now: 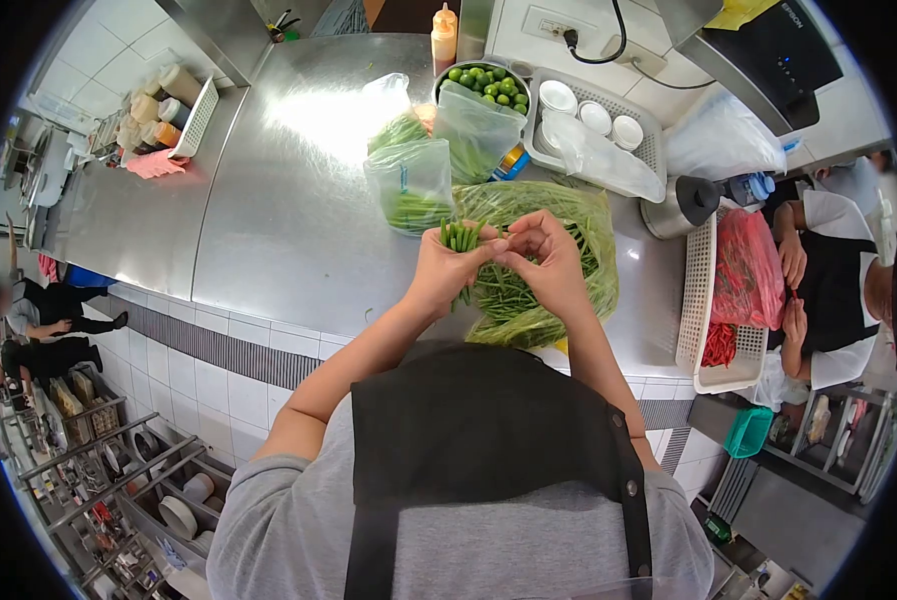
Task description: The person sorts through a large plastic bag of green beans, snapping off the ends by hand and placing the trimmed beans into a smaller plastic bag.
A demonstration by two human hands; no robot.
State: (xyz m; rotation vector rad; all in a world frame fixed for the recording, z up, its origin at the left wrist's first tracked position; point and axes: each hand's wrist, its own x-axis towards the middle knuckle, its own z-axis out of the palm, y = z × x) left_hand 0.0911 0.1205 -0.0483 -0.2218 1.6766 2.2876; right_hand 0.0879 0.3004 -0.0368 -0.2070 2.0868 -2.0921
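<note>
My left hand is closed around a small bunch of green beans, whose ends stick out above and below the fingers. Thumb and fingertips pinched together, my right hand meets the left thumb just beside the bunch. Whatever sits in that pinch is too small to make out. Under both hands lies an open clear plastic bag spread on the steel counter, with a heap of loose green beans in it. Just beyond my left hand stands a filled clear bag of green beans.
Further back are another bag of greens, a bowl of limes, a sauce bottle and a tray with white cups. To the right, a metal pitcher stands by a crate of red chillies, where another person works.
</note>
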